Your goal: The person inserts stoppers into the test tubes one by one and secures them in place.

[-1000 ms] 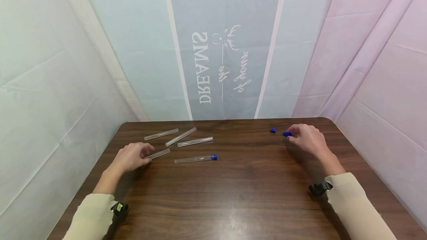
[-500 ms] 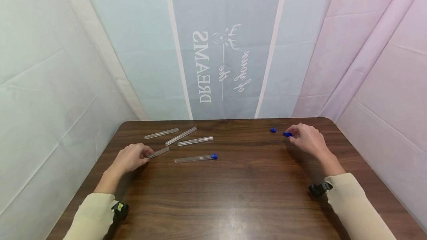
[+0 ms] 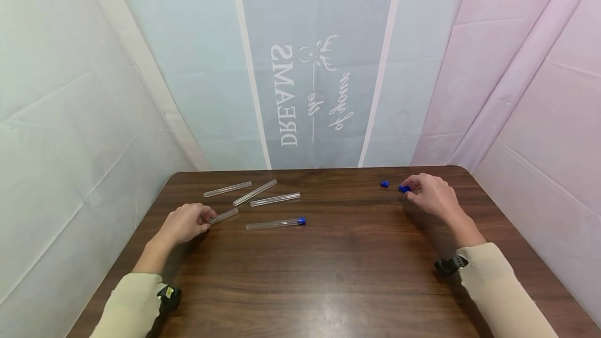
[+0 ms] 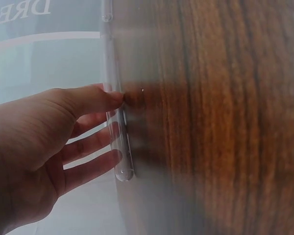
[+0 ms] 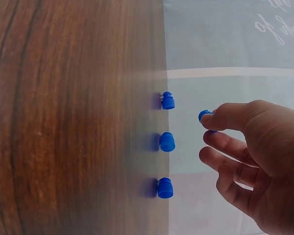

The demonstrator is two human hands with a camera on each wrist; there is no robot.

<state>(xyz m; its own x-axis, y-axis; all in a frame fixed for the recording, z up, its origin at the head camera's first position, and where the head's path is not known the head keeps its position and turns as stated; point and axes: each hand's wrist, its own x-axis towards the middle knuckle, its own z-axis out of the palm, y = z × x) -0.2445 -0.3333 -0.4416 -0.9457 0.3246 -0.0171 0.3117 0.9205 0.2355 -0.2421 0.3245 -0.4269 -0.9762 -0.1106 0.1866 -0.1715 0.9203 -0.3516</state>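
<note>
Left of the capped tube [image 3: 272, 225], the left hand [image 3: 187, 221] pinches a test tube [image 3: 224, 216] whose smoothness could cause slipping; the right hand [image 3: 434, 194] pinches a blue stopper [image 5: 204, 115].

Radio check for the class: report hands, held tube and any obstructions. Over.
Left hand pinches clear, round-ended tube. Right hand pinches small blue cap. Three similar caps on brown wood-grain table. Nothing visibly in the way.
</note>
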